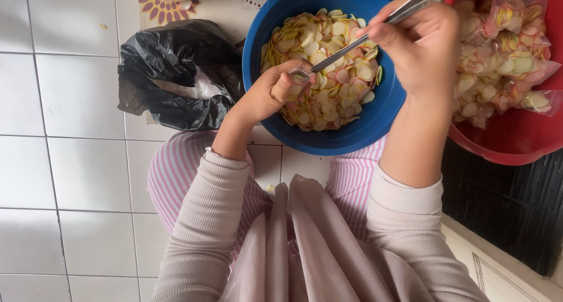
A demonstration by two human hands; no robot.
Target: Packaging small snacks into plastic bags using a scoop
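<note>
Seen from above, a person sits on a white tiled floor (64,161) with a blue bowl (387,111) in front of their knees, filled with thin round crackers (343,73), pale with pink, yellow and green rims. The right hand (423,46), above the bowl's right rim, has its grip clamped on the handle of a long metal spoon (358,41). The spoon's long axis runs diagonally across the bowl: the handle end points up and away past the bowl's far right rim, and the business end slants down to the near left of the bowl, where it meets the left hand (275,90). That hand rests on the crackers inside the bowl's left side, fingers curled together around what seems to be a small clear bag, though the bag itself is hard to make out. Just right of the bowl, touching its rim, a red basin (516,143) holds small sealed clear packets of crackers (510,55). Left of the bowl lies a crumpled black plastic bag (170,73). Risks, as a judgement: because the spoon is tilted, crackers could slide off before reaching the left hand and scatter over the bowl's near rim onto the floor; pressing the hand into the pile could snap the brittle discs; an elbow could nudge the bowl against the basin.
</note>
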